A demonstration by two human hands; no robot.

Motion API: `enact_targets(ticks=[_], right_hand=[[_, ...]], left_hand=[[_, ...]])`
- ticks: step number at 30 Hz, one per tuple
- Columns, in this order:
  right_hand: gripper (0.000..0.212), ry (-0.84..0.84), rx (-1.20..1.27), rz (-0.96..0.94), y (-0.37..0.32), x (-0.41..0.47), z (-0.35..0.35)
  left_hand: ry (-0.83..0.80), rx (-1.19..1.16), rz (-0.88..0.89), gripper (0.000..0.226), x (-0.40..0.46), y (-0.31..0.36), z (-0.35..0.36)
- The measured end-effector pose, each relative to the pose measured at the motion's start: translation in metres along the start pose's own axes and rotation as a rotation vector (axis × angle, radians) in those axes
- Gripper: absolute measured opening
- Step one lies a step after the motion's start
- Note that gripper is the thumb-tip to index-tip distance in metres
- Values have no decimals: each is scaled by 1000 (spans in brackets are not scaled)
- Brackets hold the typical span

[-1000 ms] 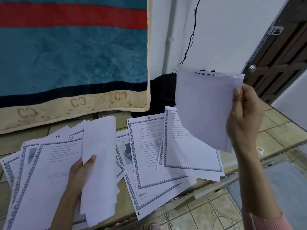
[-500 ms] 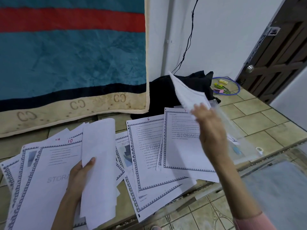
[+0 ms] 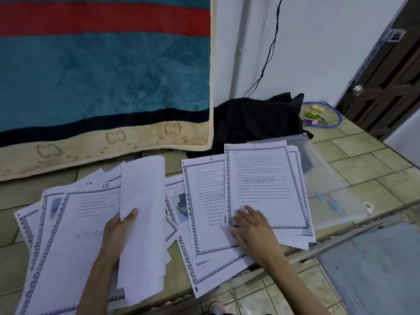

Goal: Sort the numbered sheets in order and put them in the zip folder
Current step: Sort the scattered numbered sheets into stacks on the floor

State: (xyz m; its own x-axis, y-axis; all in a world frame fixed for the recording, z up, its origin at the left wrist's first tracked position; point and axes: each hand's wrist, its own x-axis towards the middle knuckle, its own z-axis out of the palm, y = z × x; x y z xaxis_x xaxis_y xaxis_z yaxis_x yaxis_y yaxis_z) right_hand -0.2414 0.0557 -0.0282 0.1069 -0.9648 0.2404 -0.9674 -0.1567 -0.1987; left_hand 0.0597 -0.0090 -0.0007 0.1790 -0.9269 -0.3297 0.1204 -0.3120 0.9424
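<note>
Numbered printed sheets lie spread over a tiled ledge. My left hand [image 3: 118, 233] grips a stack of sheets [image 3: 142, 226] with blank backs toward me, held above the sheets marked 14 and 10 [image 3: 68, 235]. On the right lies a pile topped by the sheet marked 1 [image 3: 261, 185], overlapping the sheet marked 6 [image 3: 204, 201]. My right hand [image 3: 252, 228] rests flat, fingers spread, on the lower left corner of sheet 1. The clear zip folder [image 3: 329, 192] lies flat behind and right of that pile, partly under it.
A striped blanket [image 3: 102, 76] hangs at the back left. A black cloth bundle [image 3: 254, 119] sits against the wall. Clips and a blue ring [image 3: 318, 117] lie at the far right, a small tape roll [image 3: 367, 206] near the ledge edge. A wooden door [image 3: 386, 87] stands right.
My right hand brought the raised sheet down and laid it face up as sheet 1 on the right pile, then settled flat on it. My left hand has stayed put.
</note>
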Motion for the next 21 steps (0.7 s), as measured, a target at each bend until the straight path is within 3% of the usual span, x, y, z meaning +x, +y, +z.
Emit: enact_targets(ticks=[2,6,12,15,21], right_hand=[[48,28,103,8,-24,7,0],[85,-176,317,150,-81,28,2],[45,-196,30,256,-108,49,12],[33,-271,78,279,-112,54,5],[33,-315,348,380,-89,65,-6]], left_hand=[[3,-15,-12,21,2,0,-1],[15,-29,-13,18,0,2,2],[39,-41,-23,15,-2,2,1],[45,-51,-21,16,-1,3,3],[22,-38,-18,8,0,1,1]])
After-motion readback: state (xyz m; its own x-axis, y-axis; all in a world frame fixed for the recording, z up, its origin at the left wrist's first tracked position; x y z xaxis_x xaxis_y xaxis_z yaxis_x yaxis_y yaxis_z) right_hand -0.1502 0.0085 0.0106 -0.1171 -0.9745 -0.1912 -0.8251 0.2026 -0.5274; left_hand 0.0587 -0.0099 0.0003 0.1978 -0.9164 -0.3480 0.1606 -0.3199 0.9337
